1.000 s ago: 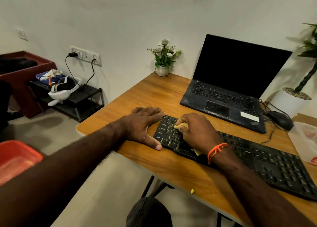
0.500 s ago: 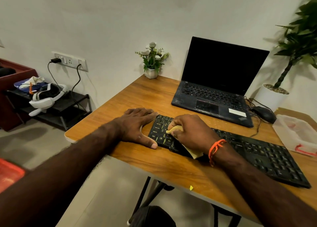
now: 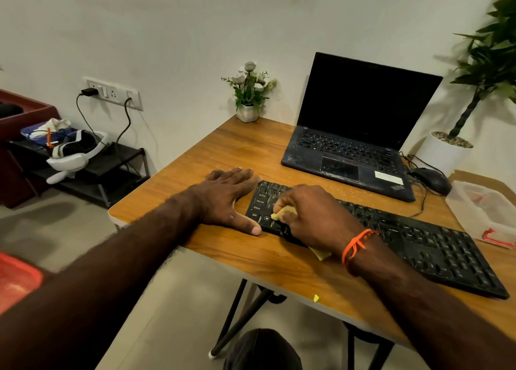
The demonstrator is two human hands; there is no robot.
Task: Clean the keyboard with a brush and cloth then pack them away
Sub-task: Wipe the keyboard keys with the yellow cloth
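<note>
On the counter, near edge:
Counter: wooden-topped counter on black legs.
Keyboard: long black plastic keyboard lay flat, running toward the right.
Right hand: right hand, orange thread at the wrist, sat over the keyboard's left end; fingers curled tight, holding the cloth.
Cloth: small yellow cloth pressed against the keys, one corner showing under the wrist.
Left hand: left hand lay flat beside the keyboard, fingers spread, holding nothing.
Behind: open black laptop, screen dark.
</note>
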